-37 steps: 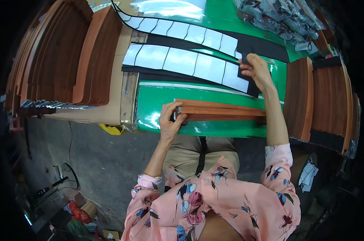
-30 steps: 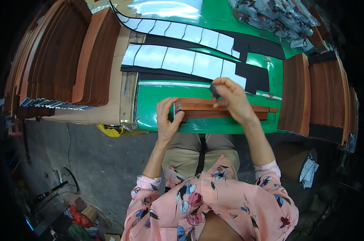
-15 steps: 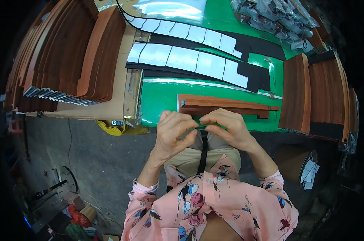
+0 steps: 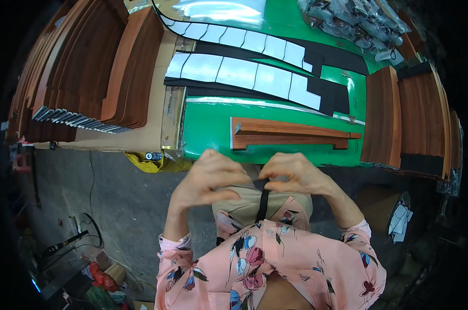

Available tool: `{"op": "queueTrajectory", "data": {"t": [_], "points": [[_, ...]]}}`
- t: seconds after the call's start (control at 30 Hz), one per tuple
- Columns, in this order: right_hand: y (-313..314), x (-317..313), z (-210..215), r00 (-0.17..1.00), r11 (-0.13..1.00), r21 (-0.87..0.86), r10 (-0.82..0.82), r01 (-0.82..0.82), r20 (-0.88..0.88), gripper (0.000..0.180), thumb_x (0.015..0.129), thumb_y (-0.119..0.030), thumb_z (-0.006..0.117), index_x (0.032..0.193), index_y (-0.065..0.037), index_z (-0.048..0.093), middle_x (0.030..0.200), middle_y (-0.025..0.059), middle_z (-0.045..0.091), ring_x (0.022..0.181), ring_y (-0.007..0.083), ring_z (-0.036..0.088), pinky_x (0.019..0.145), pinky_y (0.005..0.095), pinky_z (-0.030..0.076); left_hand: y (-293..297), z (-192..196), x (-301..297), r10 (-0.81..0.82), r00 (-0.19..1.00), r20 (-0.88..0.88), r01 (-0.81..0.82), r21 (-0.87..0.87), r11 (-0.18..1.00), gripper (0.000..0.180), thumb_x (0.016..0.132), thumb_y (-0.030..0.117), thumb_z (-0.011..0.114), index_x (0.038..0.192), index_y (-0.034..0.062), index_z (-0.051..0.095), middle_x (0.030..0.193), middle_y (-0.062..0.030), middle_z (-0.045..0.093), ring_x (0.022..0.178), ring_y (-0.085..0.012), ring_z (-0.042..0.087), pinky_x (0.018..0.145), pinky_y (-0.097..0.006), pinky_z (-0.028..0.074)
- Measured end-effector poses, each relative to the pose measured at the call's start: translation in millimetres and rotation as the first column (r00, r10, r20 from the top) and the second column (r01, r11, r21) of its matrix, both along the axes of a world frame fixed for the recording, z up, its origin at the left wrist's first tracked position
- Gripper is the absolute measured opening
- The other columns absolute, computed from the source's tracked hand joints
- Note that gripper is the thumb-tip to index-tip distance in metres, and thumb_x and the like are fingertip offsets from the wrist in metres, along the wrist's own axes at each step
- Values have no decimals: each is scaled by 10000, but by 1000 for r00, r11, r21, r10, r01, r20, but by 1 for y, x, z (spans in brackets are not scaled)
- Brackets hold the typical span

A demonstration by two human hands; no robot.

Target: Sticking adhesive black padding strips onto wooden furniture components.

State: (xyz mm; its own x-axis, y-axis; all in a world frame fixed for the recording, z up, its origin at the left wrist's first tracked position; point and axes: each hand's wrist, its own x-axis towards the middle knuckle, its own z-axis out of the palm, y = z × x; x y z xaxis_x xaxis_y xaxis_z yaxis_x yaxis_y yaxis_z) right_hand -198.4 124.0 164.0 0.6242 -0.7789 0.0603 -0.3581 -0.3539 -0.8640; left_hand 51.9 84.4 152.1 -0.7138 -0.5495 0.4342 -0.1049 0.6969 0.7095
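Observation:
In front of my lap, my left hand [image 4: 209, 178] is raised, a little blurred, with thumb and fingers apart and nothing seen in it. My right hand [image 4: 296, 175] is level with it, its fingers curled toward the thumb. A small dark sliver shows at the right fingertips, too small to name. Just beyond both hands, a reddish-brown wood-grain panel piece [image 4: 291, 140] with a raised lip lies on the green tabletop [image 4: 205, 121], touched by neither hand. A black strap [image 4: 264, 201] hangs down my front below the right fingertips.
Wood-grain panels stand stacked at the left [image 4: 84, 67] and right [image 4: 425, 119]. Black strips with white backing patches [image 4: 239, 72] lie across the far table. Clear-bagged parts [image 4: 355, 23] are heaped at the far right. A yellow bag [image 4: 161, 164] hangs below the table edge.
My left hand has drawn away from the right, toward the left and nearer to me, its fingers spreading. The right hand has come slightly nearer to me. The panel piece shows more fully.

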Motion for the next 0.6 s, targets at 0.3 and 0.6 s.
{"op": "queueTrajectory", "data": {"t": [0.3, 0.6], "points": [[-38, 27, -42, 786, 762, -195, -604, 618, 132, 237, 736, -74, 696, 970, -39, 677, 866, 78, 624, 765, 198, 591, 646, 302, 474, -29, -62, -44, 503, 861, -81, -428, 421, 800, 277, 756, 77, 690, 1024, 25, 642, 990, -102, 612, 900, -211, 580, 774, -328, 464], [-43, 29, -47, 806, 730, -385, -589, 565, 65, 219, 714, -94, 709, 930, -66, 694, 851, 55, 620, 755, 213, 577, 643, 318, 464, -30, -71, -49, 498, 853, -154, -372, 490, 788, 244, 761, 43, 665, 1005, 43, 662, 953, -73, 621, 806, -168, 564, 705, -301, 467]]}}
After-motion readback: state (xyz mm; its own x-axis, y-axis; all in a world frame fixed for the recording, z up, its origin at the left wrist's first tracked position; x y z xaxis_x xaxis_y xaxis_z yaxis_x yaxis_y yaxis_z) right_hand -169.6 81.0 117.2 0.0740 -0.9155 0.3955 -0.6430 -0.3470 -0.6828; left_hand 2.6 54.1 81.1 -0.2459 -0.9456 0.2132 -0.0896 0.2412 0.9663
